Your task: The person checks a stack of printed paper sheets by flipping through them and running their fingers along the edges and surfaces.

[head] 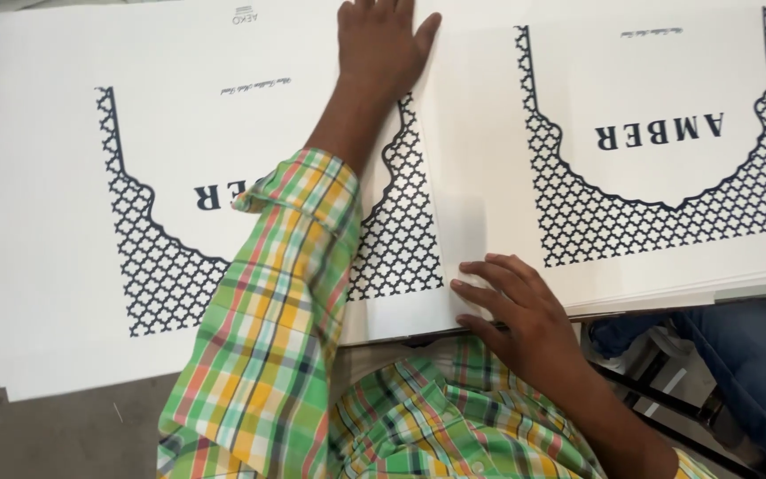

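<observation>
Sheets [489, 177] under both palms, I note: left hand [381, 44] flat at far edge, right hand [516, 310] splayed open on near edge, nearer.

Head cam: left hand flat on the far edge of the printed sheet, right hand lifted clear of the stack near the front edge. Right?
Not quite. In the head view the right hand is not lifted clear: its fingers rest on the white printed sheets near the front edge of the stack. The rest holds: the left hand lies flat on the sheet's far edge.
</observation>
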